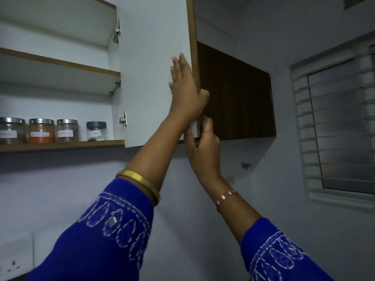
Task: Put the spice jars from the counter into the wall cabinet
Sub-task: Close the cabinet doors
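Pale walls fill the lower and right of the frame, with a barred window at right and a wall socket at lower left. Wall cabinet occupies upper left, its door swung open at centre. Four spice jars stand in a row on the bottom shelf at left centre, upright, close together; no counter in view.

Left hand: fingers straight, flat on the door's white inner face, thumb over the edge. Right hand: fingers curled round the door's lower corner.

Judgement: jars look like glass with metal lids, so rigid, smooth, breakable, moderately heavy when full. Best gripped round the body, not by the lid. Door is stiff, light and hinged; its free edge is the sensible hold.
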